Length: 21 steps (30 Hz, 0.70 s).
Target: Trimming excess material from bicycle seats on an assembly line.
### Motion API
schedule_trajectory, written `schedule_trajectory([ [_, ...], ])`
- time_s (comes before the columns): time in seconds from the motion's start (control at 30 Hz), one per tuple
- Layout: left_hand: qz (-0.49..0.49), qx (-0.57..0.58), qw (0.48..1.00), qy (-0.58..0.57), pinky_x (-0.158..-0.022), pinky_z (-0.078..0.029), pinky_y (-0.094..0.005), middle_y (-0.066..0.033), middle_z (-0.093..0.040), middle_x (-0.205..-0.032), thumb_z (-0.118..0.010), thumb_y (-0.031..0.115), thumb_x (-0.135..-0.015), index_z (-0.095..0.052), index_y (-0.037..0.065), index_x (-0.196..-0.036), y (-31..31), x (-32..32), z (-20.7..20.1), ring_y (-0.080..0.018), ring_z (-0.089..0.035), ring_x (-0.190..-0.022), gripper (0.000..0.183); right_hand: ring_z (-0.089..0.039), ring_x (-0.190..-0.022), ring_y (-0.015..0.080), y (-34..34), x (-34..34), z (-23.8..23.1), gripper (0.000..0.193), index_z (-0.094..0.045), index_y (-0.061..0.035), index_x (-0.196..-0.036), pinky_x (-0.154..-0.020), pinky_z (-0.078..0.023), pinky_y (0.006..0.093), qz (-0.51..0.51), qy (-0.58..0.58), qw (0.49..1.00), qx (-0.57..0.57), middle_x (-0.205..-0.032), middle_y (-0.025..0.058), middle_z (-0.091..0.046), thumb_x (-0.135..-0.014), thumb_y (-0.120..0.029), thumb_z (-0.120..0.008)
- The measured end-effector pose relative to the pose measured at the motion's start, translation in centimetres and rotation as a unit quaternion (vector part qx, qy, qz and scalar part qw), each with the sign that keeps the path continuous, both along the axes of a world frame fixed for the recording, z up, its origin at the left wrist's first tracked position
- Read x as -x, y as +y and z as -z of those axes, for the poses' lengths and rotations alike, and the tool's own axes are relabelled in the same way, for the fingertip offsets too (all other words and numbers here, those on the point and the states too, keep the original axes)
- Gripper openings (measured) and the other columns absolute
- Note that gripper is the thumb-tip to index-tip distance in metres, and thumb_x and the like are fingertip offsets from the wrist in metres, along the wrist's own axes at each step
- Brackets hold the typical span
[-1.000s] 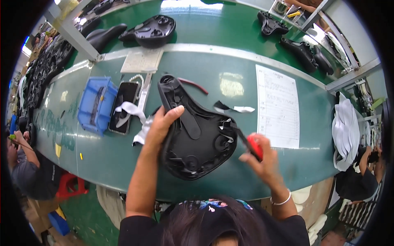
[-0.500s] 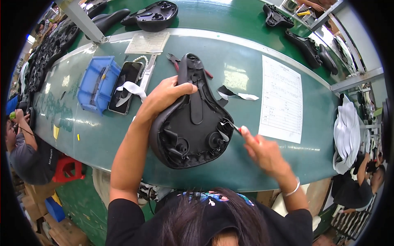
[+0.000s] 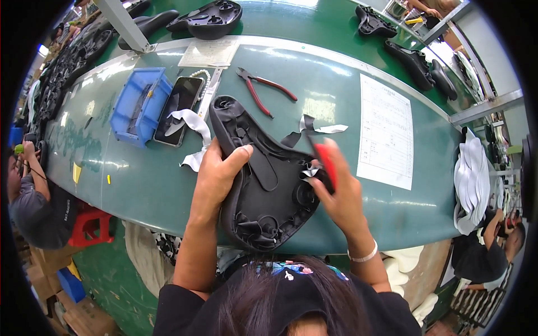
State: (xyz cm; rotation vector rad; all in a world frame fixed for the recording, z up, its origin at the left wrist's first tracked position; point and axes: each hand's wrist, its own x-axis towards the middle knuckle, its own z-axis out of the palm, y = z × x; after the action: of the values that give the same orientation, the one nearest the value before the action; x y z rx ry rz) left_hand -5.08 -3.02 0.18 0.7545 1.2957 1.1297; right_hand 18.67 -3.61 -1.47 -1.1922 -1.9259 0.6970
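Sitting out at 10 o'clock from the saddle [image 3: 260, 193], the blue bin [image 3: 124, 129] and phone [image 3: 188, 92] look safe enough, though a white strip [image 3: 196, 120] runs over the phone and down near the wrist, so a snag could drag both. Left hand [image 3: 219, 168] is clamped on the saddle's rim at 9 o'clock, thumb on top, other fingertips out of sight. Saddle's upside down, nose at 11, wide end right by the near edge of the bench [image 3: 414, 224], so if that grip loosens I reckon it could tip off. Pliers [image 3: 247, 78] lie at 12; a swinging nose might knock them. Scraps [image 3: 332, 129] at 1 o'clock could get caught underneath. Right hand [image 3: 344, 190], at 3, has its fingers around a red tool [image 3: 326, 162], thumb by a white flap [image 3: 310, 173]; too blurry to tell if it's touching. Main worry: a slip from pulling too hard could nick the thumb or gouge the saddle. Paper [image 3: 386, 134] at 2 is well apart.
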Motion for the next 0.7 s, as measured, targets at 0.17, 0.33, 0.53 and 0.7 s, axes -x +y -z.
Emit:
schedule_trajectory([
  [0.17,-0.179,-0.124,0.926,0.308,-0.095,-0.039,-0.0398,-0.0156,-0.052,-0.113,-0.072,0.02,-0.075,-0.047,-0.003,-0.12,-3.0,0.6,4.3,-0.0277,-0.051,-0.105,0.056,-0.053,-0.066,0.0083,2.9,-3.3,-0.4,0.05,-0.049,-0.0014,-0.13,-0.053,-0.045,0.0215,0.139,0.189,0.952,0.199,-0.09,0.0054,-0.057,-0.08,-0.002,-0.06],
  [0.33,0.049,-0.295,0.79,0.535,-0.099,-0.034,-0.0428,-0.0151,-0.053,-0.114,-0.077,0.019,-0.068,-0.05,0.005,-0.12,-1.3,-2.8,0.6,-0.0339,-0.047,-0.112,0.061,-0.052,-0.065,0.0062,1.1,-3.2,-2.7,0.051,-0.049,0.0011,-0.128,-0.053,-0.043,0.0191,0.175,0.227,0.939,0.19,-0.089,0.0023,-0.058,-0.079,-0.002,-0.06],
  [0.53,0.239,-0.356,0.788,0.442,-0.073,-0.034,-0.0392,-0.0089,-0.061,-0.071,-0.058,0.021,-0.084,-0.061,0.007,-0.071,3.7,-6.2,1.7,-0.0262,-0.055,-0.078,0.019,-0.067,-0.085,0.0221,-1.3,-2.9,-3.6,0.051,-0.047,-0.0026,-0.13,-0.074,-0.052,0.0285,0.009,0.088,0.99,0.11,-0.105,0.0138,-0.065,-0.084,-0.009,-0.067],
  [0.7,0.257,-0.34,0.81,0.402,-0.071,-0.03,-0.0346,-0.0074,-0.051,-0.061,-0.057,0.021,-0.087,-0.053,0.005,-0.063,4.1,-6.7,1.5,-0.0224,-0.048,-0.065,0.029,-0.064,-0.072,0.0256,-1.3,-6.5,-1.9,0.057,-0.044,-0.015,-0.138,-0.06,-0.051,0.0328,-0.033,-0.174,0.984,0.011,-0.089,0.0086,-0.064,-0.085,-0.01,-0.064],
])
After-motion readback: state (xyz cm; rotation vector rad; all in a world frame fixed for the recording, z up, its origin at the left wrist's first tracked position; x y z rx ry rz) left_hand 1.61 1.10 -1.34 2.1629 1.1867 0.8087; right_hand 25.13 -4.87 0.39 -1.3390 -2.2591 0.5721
